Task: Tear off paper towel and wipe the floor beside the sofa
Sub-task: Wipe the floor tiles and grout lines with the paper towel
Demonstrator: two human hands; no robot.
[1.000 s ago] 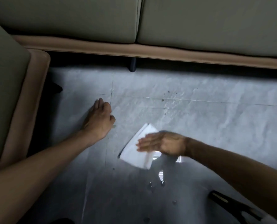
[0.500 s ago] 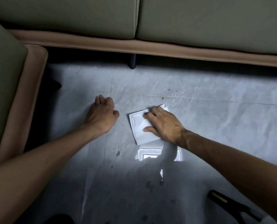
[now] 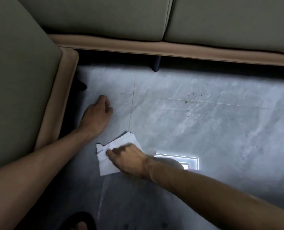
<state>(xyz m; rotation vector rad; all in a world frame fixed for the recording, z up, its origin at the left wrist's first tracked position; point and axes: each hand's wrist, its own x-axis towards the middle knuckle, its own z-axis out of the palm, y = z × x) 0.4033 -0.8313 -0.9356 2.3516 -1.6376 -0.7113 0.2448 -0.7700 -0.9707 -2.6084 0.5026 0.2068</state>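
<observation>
Pressing paper towel (image 3: 107, 165) with flat right hand (image 3: 129, 159), left hand (image 3: 96, 115) curled on floor (image 3: 204, 130).

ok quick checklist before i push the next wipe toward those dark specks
1. Towel under the right hand: ok, the hand presses it onto the floor.
2. Towel folded, not bunched: ok, one corner sticks out on the left.
3. Left hand out of the way: ok, it rests on the floor apart from the towel, by the sofa.
4. Specks wiped: not ok, they lie up and right of the towel.
5. Path to the specks: ok, only bare floor between.
6. Towel underside clean: cannot tell, hidden.
</observation>
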